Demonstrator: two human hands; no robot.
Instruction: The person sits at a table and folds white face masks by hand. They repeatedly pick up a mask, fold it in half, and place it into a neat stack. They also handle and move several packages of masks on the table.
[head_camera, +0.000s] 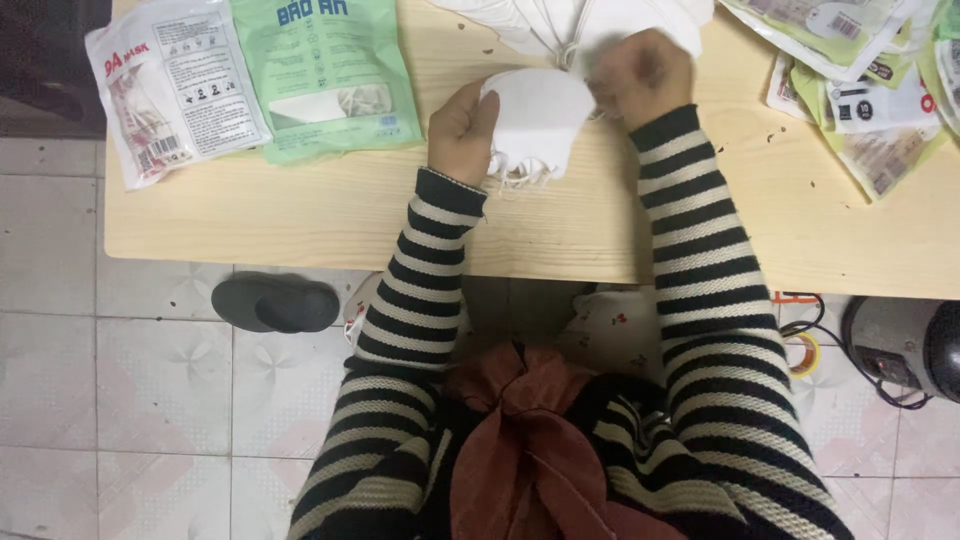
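Pale wood worktop (300, 215) over tiled floor, bare near front edge, left hand (462, 130) and right hand (640, 75) fingers pinching white face mask (535, 120), sealed mask packets (250, 75) near left edge.

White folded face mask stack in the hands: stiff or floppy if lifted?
Probably floppy: the white folded fabric mask stack curves between the left hand and right hand. Likely light. Its thin white ear loops dangle loose and may snag.
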